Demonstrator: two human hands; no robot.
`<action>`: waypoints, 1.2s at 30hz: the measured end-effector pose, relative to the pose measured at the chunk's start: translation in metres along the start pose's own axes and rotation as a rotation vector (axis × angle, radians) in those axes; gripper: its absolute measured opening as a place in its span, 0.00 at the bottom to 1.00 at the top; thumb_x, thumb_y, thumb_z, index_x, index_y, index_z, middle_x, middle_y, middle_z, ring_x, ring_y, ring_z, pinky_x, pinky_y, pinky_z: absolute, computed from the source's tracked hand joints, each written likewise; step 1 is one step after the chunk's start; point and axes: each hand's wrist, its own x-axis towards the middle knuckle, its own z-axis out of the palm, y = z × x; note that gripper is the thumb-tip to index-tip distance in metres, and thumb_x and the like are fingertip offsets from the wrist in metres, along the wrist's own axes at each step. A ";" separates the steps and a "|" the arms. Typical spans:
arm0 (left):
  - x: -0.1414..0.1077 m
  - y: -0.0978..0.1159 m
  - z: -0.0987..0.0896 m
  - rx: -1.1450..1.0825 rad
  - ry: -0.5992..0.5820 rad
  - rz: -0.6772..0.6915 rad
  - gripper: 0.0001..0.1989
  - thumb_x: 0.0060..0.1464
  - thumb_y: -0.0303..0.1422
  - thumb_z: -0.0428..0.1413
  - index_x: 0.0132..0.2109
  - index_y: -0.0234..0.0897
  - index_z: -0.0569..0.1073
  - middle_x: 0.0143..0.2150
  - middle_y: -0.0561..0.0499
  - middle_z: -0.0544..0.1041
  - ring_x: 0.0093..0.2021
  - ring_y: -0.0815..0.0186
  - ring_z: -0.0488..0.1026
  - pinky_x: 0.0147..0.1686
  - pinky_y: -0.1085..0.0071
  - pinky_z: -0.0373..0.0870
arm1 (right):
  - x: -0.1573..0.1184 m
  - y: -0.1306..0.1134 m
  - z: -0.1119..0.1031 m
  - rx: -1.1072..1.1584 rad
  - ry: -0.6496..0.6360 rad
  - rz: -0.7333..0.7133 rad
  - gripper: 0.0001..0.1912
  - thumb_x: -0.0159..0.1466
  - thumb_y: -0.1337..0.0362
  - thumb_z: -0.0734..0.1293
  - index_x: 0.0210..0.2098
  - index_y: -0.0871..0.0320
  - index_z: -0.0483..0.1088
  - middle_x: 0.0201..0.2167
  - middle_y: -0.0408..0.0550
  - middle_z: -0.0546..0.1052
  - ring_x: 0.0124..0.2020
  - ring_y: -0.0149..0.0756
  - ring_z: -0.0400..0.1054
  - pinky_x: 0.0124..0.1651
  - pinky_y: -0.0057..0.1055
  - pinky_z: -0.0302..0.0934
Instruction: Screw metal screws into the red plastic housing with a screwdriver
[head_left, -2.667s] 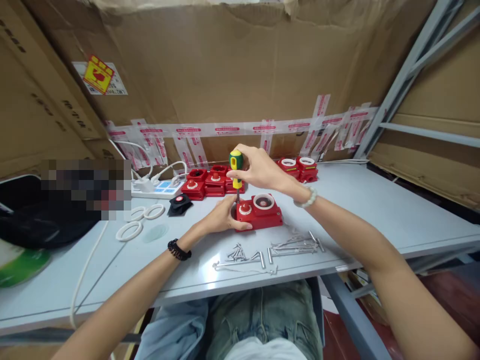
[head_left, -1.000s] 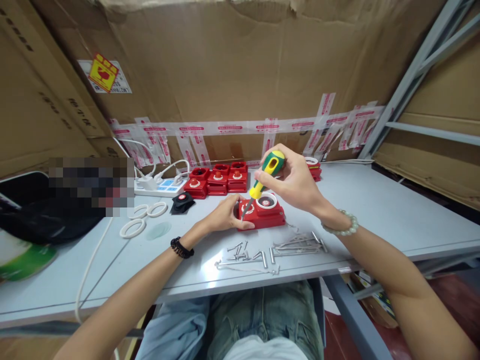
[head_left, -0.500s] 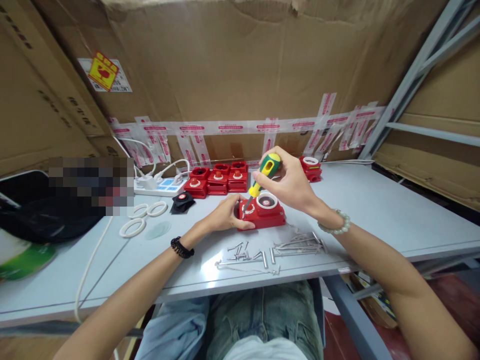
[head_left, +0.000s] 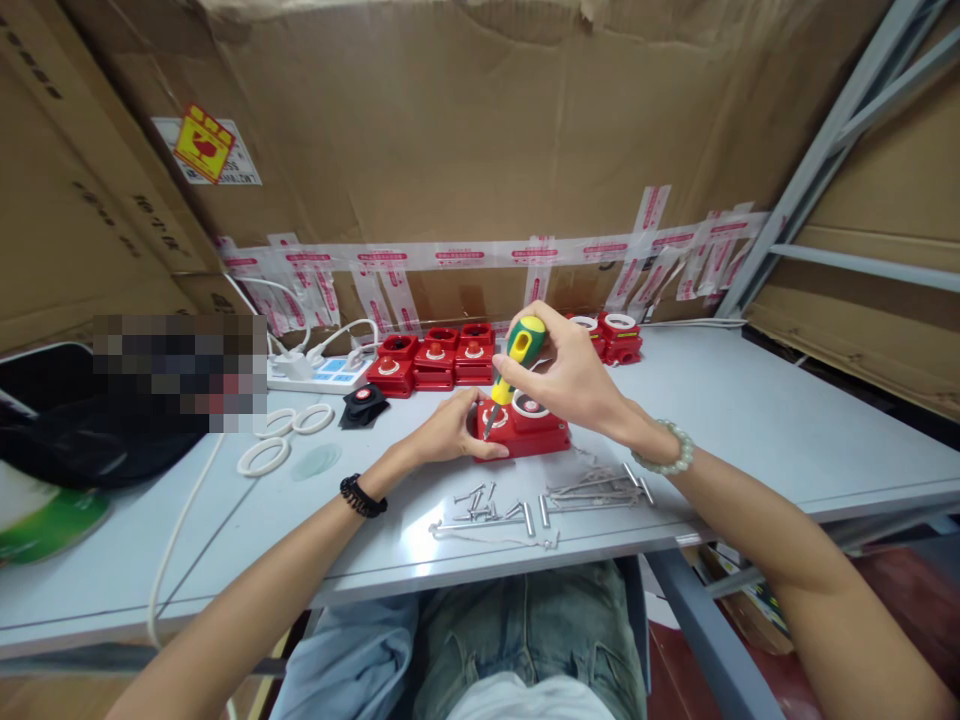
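My right hand (head_left: 559, 358) grips a green and yellow screwdriver (head_left: 517, 360) by its handle, tilted with the shaft pointing down and left. Its tip meets the near left corner of a red housing (head_left: 529, 440), which lies flat on the table. My left hand (head_left: 454, 428) holds that housing at its left end, thumb along the near side. A white ring around a dark round part sits on the housing's right half, partly covered by my right hand. Close to me lie several loose screws (head_left: 476, 505) and metal rods with cords (head_left: 596, 490).
Several red housings (head_left: 390, 370) stand at the back beside a white power strip (head_left: 322, 372); two more (head_left: 622, 340) stand at the back right. White rings (head_left: 264, 457), clear discs (head_left: 316, 461) and a black part (head_left: 364, 406) lie left. Cardboard (head_left: 450, 130) walls the back.
My right hand and the screwdriver handle have shifted slightly left and down, and the screwdriver has tilted. The tip stays at the same corner. My left hand keeps its hold.
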 end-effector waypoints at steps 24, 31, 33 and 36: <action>0.002 0.002 -0.001 0.026 -0.013 0.072 0.38 0.42 0.46 0.67 0.58 0.35 0.65 0.58 0.41 0.72 0.57 0.47 0.69 0.56 0.51 0.66 | 0.010 -0.015 0.010 -0.472 -0.022 -0.164 0.13 0.60 0.62 0.63 0.44 0.59 0.65 0.28 0.42 0.69 0.28 0.31 0.59 0.31 0.29 0.50; 0.001 0.003 0.000 0.034 -0.009 0.093 0.38 0.43 0.47 0.66 0.58 0.36 0.66 0.58 0.41 0.72 0.59 0.43 0.66 0.58 0.48 0.64 | 0.014 -0.021 0.015 -0.298 -0.241 -0.226 0.19 0.65 0.64 0.62 0.55 0.59 0.61 0.33 0.44 0.72 0.28 0.29 0.60 0.34 0.27 0.53; 0.001 0.004 0.000 0.031 -0.019 0.064 0.37 0.43 0.47 0.66 0.57 0.35 0.68 0.56 0.41 0.73 0.57 0.43 0.69 0.57 0.48 0.66 | 0.014 -0.018 0.020 -0.435 -0.143 -0.209 0.18 0.66 0.59 0.61 0.53 0.58 0.63 0.30 0.44 0.72 0.28 0.31 0.59 0.34 0.29 0.51; 0.002 0.002 0.000 0.022 -0.015 0.083 0.39 0.43 0.47 0.67 0.59 0.36 0.66 0.59 0.41 0.71 0.59 0.43 0.67 0.57 0.48 0.66 | 0.013 -0.017 0.021 -0.495 -0.105 -0.185 0.16 0.64 0.60 0.61 0.50 0.58 0.64 0.32 0.46 0.71 0.32 0.34 0.60 0.34 0.30 0.51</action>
